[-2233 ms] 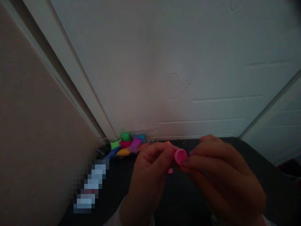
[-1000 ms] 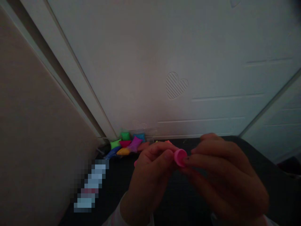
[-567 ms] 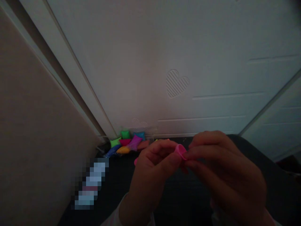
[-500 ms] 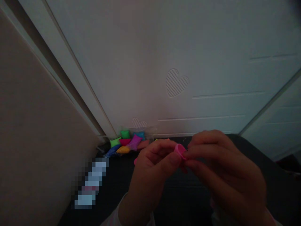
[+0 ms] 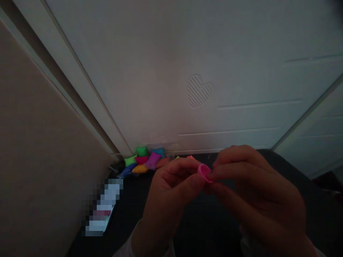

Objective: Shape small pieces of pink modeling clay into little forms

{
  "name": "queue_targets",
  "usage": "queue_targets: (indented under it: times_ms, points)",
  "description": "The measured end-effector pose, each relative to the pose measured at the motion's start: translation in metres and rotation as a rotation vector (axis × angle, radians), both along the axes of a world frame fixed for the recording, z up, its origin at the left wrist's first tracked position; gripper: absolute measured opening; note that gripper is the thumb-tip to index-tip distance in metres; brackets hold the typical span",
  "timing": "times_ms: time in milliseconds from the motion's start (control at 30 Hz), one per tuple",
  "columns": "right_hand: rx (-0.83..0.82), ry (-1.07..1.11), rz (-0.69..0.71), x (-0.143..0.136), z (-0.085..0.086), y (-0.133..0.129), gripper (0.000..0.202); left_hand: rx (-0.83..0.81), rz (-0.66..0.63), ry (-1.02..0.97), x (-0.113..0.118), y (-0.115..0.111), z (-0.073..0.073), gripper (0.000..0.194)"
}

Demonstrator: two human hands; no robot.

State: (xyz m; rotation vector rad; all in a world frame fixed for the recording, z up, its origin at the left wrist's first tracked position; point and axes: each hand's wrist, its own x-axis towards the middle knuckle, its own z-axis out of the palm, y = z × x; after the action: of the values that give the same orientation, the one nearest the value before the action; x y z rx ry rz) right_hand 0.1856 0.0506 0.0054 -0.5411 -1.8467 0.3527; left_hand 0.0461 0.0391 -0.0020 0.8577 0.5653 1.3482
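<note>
A small pink cup-shaped piece is held between both hands above the dark table, its hollow side showing. My left hand pinches it from the left with thumb and fingers. From the right, my right hand grips its edge between thumb and forefinger, a fingertip at the rim. Behind my left hand lie several colourful soft packets, among them a purple one, an orange one and a green one.
The dark tabletop meets a white panel with embossed hearts at the back. A brownish wall rises on the left. A pixelated, pale flat object lies at the table's left side.
The view has shifted slightly. Both hands keep their hold on the pink piece, with only small finger movement. A pink bit seen beside my left hand earlier no longer shows.
</note>
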Motion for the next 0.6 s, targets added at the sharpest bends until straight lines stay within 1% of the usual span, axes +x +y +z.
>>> queue_targets:
  times_ms: [200, 333, 400, 600]
  points:
    - [-0.001, 0.002, -0.011, 0.0, 0.0017, -0.0009, 0.016, -0.005, -0.001, 0.021, 0.0, -0.0002, 0.0003, 0.006]
    - [-0.002, -0.001, -0.027, 0.0006, 0.0034, -0.001, 0.014, -0.025, 0.05, 0.034, 0.0005, -0.0015, 0.0011, 0.01]
    - [0.003, -0.007, -0.028, 0.0007, 0.0041, -0.001, 0.014, -0.013, 0.06, 0.042, 0.0003, -0.0018, 0.0012, 0.01]
    - [0.014, -0.012, -0.035, 0.0001, 0.0052, -0.0009, 0.011, 0.05, 0.035, 0.037, -0.001, -0.0011, -0.0007, 0.008]
